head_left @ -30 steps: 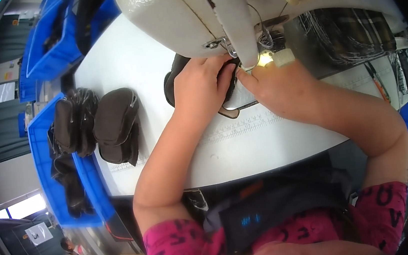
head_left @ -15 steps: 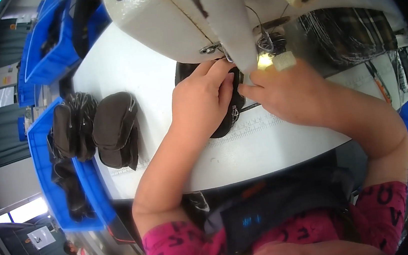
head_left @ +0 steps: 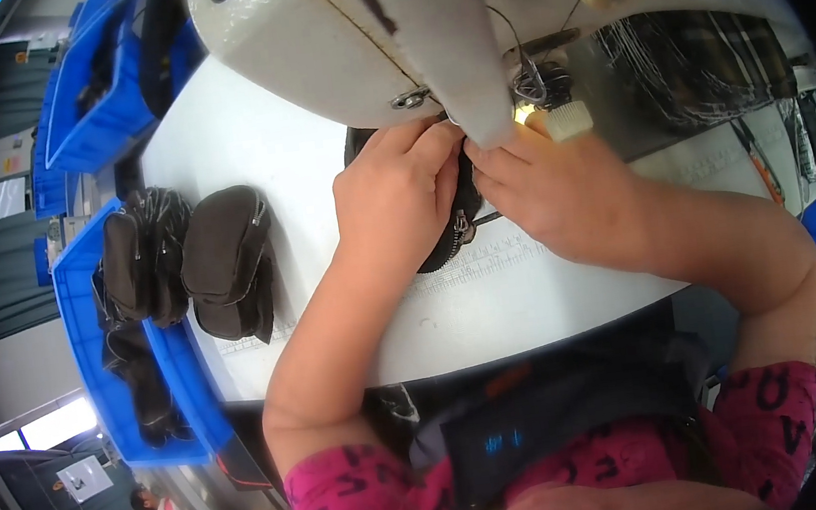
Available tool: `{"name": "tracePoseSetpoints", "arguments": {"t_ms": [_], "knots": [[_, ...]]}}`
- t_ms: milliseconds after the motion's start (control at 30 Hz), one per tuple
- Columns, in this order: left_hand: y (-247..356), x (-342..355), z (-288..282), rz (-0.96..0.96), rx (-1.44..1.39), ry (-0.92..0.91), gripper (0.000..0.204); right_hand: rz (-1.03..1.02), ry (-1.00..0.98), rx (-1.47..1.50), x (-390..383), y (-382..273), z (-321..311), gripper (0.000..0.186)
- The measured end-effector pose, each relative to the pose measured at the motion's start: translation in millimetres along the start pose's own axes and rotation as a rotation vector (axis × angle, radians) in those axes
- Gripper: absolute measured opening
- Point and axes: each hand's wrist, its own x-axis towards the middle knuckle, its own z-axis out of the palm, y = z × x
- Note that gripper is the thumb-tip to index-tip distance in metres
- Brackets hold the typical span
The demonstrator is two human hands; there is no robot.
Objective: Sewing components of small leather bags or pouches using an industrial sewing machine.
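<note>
A black zippered pouch (head_left: 444, 248) lies under the head of a white sewing machine (head_left: 305, 55). My left hand (head_left: 389, 195) is closed on its upper part, fingertips close to the machine's needle area. From the other side, my right hand (head_left: 561, 187) pinches the pouch's edge beside the small lit lamp. The fingertips of both hands nearly meet. A metal zipper pull shows below my left hand, on the pouch's curved edge. The needle and the stitched spot are hidden behind the machine head and my fingers.
Dark pouches (head_left: 226, 261) are stacked on the white table (head_left: 506, 319) to the left. A blue bin (head_left: 86, 342) with more pouches stands beyond them, and another blue bin (head_left: 102, 129) behind. Dark fabric pieces (head_left: 699, 66) and orange-handled snips (head_left: 760, 164) lie at right.
My right hand has moved slightly left, its fingers now nearer my left hand. The pouch stays under the machine, and the whole view has shifted a little.
</note>
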Motion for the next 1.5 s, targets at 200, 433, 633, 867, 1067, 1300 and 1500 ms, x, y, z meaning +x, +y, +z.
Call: {"name": "tracePoseSetpoints", "arguments": {"t_ms": [200, 433, 633, 867, 1067, 1300, 1500], "knots": [[-4.6, 1.7, 3.2, -0.023, -0.056, -0.039, 0.023, 0.021, -0.004, 0.033, -5.7, 0.2, 8.9, 0.014], [16.9, -4.3, -36.0, 0.014, -0.161, -0.302, 0.055, 0.063, 0.163, 0.099, -4.7, 3.2, 9.7, 0.011], [14.0, -6.8, -27.2, -0.141, -0.182, -0.188, 0.035, 0.102, 0.115, 0.081, -4.2, 11.3, 15.0, 0.011], [-0.4, -15.2, -12.5, -0.085, -0.067, -0.133, 0.039, 0.120, 0.043, 0.189, -6.3, 4.9, 9.3, 0.025], [7.4, -7.8, -5.9, 0.076, -0.034, -0.031, 0.035, 0.127, -0.054, 0.232, -4.1, 3.3, 6.9, 0.028], [9.7, -9.6, -6.1, 0.100, 0.003, -0.104, 0.044, 0.135, -0.047, 0.214, -3.9, 2.7, 8.7, 0.022], [9.3, -9.7, -10.0, 0.150, 0.152, -0.126, 0.038, 0.162, -0.111, 0.217, -5.1, 3.2, 6.0, 0.019]]}}
